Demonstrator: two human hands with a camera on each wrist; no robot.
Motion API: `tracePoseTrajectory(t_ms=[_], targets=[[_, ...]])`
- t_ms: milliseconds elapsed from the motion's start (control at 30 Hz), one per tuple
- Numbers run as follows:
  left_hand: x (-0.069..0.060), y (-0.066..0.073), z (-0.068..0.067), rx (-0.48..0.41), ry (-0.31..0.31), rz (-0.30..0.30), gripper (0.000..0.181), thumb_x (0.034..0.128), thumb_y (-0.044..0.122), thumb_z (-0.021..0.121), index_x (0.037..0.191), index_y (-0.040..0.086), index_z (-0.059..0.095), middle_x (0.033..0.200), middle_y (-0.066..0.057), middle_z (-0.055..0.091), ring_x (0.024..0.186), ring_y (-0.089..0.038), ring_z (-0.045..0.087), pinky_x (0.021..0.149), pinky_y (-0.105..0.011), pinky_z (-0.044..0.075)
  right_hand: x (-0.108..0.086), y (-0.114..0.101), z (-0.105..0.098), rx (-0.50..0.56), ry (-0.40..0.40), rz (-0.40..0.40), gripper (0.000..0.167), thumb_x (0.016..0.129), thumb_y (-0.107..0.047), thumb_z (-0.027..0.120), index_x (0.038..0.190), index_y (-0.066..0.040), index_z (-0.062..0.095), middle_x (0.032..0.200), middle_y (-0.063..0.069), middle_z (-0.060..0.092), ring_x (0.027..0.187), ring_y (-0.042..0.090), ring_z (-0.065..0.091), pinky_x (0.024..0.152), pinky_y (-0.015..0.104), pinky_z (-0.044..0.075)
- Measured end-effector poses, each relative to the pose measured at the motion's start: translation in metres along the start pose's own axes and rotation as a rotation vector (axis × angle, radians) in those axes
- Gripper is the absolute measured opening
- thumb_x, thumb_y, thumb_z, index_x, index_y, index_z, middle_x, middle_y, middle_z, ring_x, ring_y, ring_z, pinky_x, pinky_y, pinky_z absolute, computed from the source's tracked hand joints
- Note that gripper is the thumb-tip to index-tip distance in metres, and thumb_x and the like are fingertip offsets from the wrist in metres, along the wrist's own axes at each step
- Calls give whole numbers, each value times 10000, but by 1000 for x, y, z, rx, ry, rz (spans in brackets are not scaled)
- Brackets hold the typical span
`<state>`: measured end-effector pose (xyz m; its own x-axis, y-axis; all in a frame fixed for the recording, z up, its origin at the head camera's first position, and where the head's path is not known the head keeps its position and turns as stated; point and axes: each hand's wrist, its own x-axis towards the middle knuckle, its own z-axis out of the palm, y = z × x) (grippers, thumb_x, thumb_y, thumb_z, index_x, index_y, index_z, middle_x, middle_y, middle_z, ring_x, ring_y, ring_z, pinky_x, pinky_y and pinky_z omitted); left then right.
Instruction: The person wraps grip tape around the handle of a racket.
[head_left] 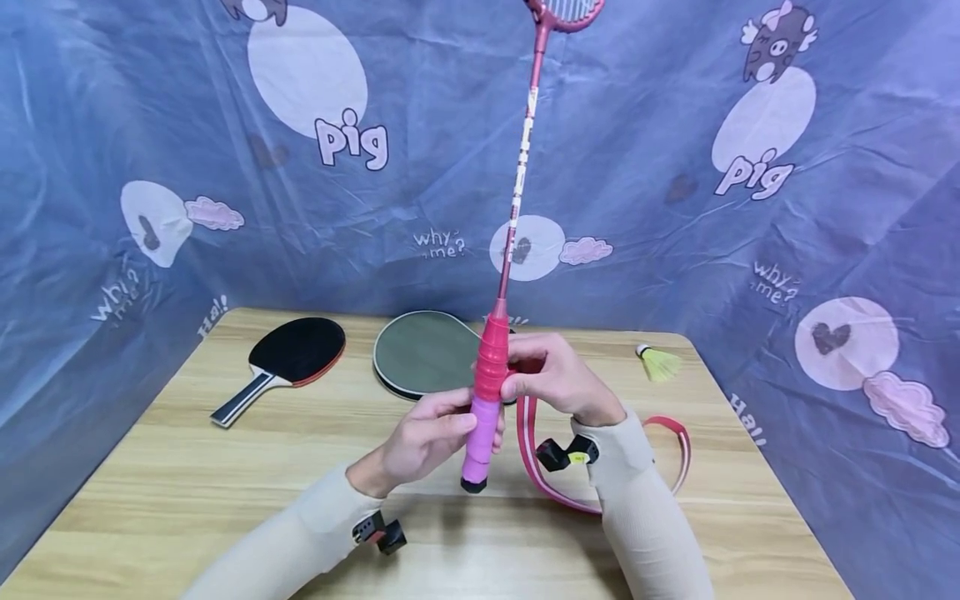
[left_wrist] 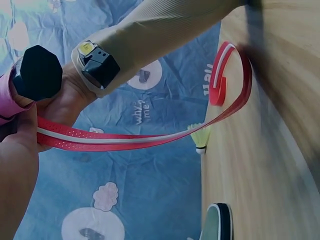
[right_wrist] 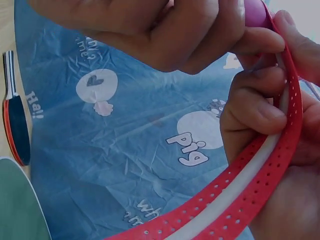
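Observation:
A badminton racket point(head_left: 522, 158) stands nearly upright above the table, its head cut off by the top edge of the head view. My left hand point(head_left: 431, 437) grips the lower, pink-purple part of its handle point(head_left: 481, 433). Higher up, red tape point(head_left: 492, 358) wraps the handle, and my right hand point(head_left: 558, 379) pinches the tape there with fingers and thumb. From that hand a loose red strip with a white stripe point(left_wrist: 150, 142) hangs and curves down to the table. The right wrist view shows the perforated strip point(right_wrist: 225, 200) running between the fingers.
A black table tennis bat point(head_left: 298, 350) lies at the table's back left. Behind the hands is a green oval case or bat point(head_left: 427, 354). At the back right lies a yellow shuttlecock point(head_left: 658, 363). Blue printed cloth point(head_left: 420, 108) surrounds the wooden table point(head_left: 150, 500).

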<state>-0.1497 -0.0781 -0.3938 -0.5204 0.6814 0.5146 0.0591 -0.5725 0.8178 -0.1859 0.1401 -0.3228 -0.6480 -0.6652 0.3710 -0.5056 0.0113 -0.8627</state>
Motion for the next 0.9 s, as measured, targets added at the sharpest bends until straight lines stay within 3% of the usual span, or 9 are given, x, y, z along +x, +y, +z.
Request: tracePoseTrajectory(t_ms=[100,200,333,467,533,600,733,900], targets=[[1,-2,0,22,10,0,382,1016,6,354,1261,-287,349,1131,14,652,1012,-108,654,976,-274,537,0,2,-2,3,-4,-2,349,873,-135,790,1088,125,699,1017,-95,763,881,69,670,724,248,598],[3,-5,1,241,89,45,343,1042,24,405,1243,-249,453,1149,-25,626,1045,-79,620,962,-245,533,1,4,-7,-47,16,-29,303,877,-151,785,1045,91,717,953,-77,736,852,66,640,705,236,584],[7,-9,4,641,314,82,233,1037,41,514,1206,-81,618,1091,-133,614,999,-69,579,865,-220,548,4,8,-14,-158,74,-26,220,876,-132,777,1023,28,744,925,-42,699,840,75,599,704,212,550],[10,-11,7,874,537,97,248,989,62,627,1224,-15,637,1035,-146,665,901,-92,616,768,-230,583,9,11,-17,-241,122,0,156,861,-16,767,1015,8,758,900,19,665,783,87,563,660,205,513],[10,-13,6,966,616,122,247,965,72,669,1201,1,648,1013,-115,692,867,-102,642,737,-228,592,11,12,-16,-270,147,11,150,848,7,774,997,-4,763,859,38,639,738,83,540,618,193,480],[11,-14,6,1030,662,158,243,934,74,713,1164,14,663,970,-90,698,839,-115,651,724,-231,594,13,13,-13,-295,175,10,144,843,3,783,985,-17,768,822,45,613,712,79,514,589,189,445],[12,-15,6,1104,694,205,353,830,123,837,1125,40,662,885,-49,668,766,-119,640,668,-234,592,17,15,-7,-333,222,-32,136,843,-11,793,977,-20,770,771,53,576,676,82,478,555,190,404],[14,-13,8,1129,750,141,521,713,199,935,1114,65,631,849,-25,634,730,-88,605,624,-217,574,21,15,2,-372,276,-77,162,834,-41,814,990,-36,773,741,54,561,652,74,459,534,183,376]])
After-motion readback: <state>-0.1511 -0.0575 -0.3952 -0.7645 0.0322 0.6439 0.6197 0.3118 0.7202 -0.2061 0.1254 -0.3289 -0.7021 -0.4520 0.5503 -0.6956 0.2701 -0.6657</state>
